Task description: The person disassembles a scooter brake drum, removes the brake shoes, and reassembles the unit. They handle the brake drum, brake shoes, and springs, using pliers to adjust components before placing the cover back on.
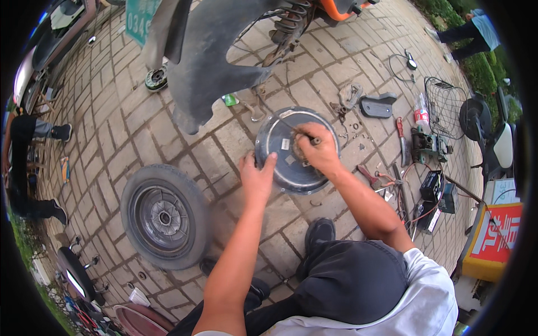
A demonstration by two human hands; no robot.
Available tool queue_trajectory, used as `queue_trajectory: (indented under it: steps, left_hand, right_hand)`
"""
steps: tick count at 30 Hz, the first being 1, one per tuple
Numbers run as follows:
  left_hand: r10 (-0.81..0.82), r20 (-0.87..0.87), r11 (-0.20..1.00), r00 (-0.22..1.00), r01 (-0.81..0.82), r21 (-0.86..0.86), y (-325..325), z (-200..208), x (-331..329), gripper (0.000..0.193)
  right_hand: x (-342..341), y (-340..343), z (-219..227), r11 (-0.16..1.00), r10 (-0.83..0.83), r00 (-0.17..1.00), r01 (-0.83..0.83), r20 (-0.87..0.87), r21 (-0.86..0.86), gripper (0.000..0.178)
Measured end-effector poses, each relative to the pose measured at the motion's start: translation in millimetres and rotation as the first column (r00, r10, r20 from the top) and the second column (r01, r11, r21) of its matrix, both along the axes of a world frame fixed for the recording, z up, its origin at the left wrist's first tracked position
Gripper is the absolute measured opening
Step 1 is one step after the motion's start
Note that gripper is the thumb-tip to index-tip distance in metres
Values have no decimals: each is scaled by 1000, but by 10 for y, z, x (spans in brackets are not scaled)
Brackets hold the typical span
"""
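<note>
A round dark hub motor (269,147) with a silvery rim and small white labels lies flat on the paving in front of me. My right hand (318,147) is closed over its middle, gripping a screwdriver (288,125). The thin shaft points toward the rim's far left side, and the dark handle end sticks out of my fist. At the motor's near left rim is my left hand (257,176), thumb and fingers apart, the thumb on the cover. Left of it lies a wheel with a tyre (163,217) and spoked hub.
A scooter's black mudguard (210,61) and shock spring (292,17) overhang the far side. On the right lie pliers (386,178), a red-handled tool (401,137), a green vise (427,147), a wire basket (445,109) and batteries (432,187). Other people stand at far left and far right.
</note>
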State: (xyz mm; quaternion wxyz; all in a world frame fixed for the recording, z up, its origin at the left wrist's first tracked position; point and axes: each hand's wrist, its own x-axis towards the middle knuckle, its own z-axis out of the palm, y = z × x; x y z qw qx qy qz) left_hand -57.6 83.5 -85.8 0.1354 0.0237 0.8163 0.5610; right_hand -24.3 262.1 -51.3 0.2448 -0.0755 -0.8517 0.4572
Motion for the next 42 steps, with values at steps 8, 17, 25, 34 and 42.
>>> queue_trajectory:
  steps: [8,17,25,34,42]
  left_hand:
    - [90,-75,970,993,-70,232,109,1354,72,65]
    - [40,-19,938,999,-44,-344,-145,-20,397,99]
    - [4,123,997,992,-14,81,-17,-190,113,76]
    - [-34,-27,999,999,35,22,134,346,103,52]
    - [-55,-240,982,969,95,162,-39,1797,121,45]
  right_hand:
    - [-67,69,1653,995,23,993,-12,112,-103,29]
    - [166,-49,155,998,1,987,-11,158,65,23]
    - [45,78,-101,999,-47,994,50,101,-18,21]
    - [65,170,206,971,-133,985,153,113,-186,22]
    - [45,39,1917,968,-83,990,107,116,-227,26]
